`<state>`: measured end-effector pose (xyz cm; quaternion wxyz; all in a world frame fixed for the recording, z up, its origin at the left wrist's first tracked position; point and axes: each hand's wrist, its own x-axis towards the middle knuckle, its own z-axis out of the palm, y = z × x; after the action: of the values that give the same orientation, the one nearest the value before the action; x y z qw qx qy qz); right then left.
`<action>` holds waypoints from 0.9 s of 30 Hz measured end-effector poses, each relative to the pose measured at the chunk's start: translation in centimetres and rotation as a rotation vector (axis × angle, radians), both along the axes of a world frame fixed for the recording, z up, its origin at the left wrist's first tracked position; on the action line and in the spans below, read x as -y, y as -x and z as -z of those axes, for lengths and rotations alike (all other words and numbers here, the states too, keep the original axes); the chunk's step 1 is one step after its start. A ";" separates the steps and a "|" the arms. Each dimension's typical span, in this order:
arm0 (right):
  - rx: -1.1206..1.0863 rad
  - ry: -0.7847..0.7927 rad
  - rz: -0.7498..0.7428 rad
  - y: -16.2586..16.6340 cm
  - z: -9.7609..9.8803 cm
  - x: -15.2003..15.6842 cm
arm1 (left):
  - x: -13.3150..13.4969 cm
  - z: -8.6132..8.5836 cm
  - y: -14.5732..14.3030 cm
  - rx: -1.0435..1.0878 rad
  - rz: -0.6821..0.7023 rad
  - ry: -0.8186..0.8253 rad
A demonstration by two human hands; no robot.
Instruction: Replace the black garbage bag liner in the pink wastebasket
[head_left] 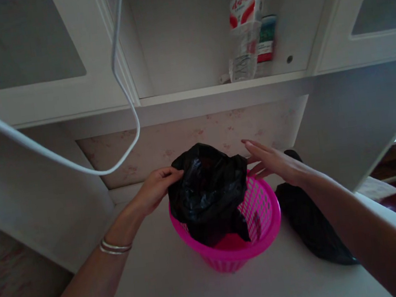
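Note:
A black plastic bag (206, 191) hangs partly inside a pink plastic basket (267, 241), with its mouth puffed up above the rim. The basket has a lattice wall and stands on a white surface. My left hand (157, 187) pinches the bag's left edge between thumb and fingers; metal bangles circle that wrist. At the bag's right edge is my right hand (268, 161), its fingers stretched out and apart, close to or touching the plastic. Part of the basket's pink floor shows below the bag.
Another black bag (314, 226) lies right of the basket, partly behind my right forearm. Above, a white cabinet shelf (191, 94) holds a clear plastic bottle (246, 31) and a green-and-red container (267, 39). A white cable (77, 165) loops across the upper left, in front of the cabinet.

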<state>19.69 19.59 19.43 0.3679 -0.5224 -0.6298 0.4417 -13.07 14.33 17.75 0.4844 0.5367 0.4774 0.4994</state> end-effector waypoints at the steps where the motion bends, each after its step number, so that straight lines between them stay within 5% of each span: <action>1: 0.045 0.009 -0.061 0.7 0.3 -0.1 | 0.3 -0.1 -0.4 -0.001 0.002 0.015; 6: 0.257 -0.130 -0.340 2.4 2.4 -0.8 | 1.7 -0.4 -0.7 -0.051 -0.021 0.050; 12: 0.135 -0.184 -0.149 -0.5 1.1 -0.7 | 2.2 0.1 0.6 -0.231 -0.193 0.013; 17: -0.005 -0.016 -0.134 -2.3 0.8 1.6 | 3.1 0.8 0.2 -0.281 -0.225 0.019; 22: -0.271 0.081 -0.077 -3.5 1.1 3.6 | 6.1 0.7 -0.6 0.058 -0.172 0.232; 27: -0.696 -0.052 0.050 -3.7 1.5 4.1 | 8.8 1.1 -1.2 0.369 -0.380 0.147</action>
<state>23.39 15.52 17.91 0.5847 -0.3462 -0.4646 0.5679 -11.86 5.57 16.68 0.4983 0.3008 0.5081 0.6349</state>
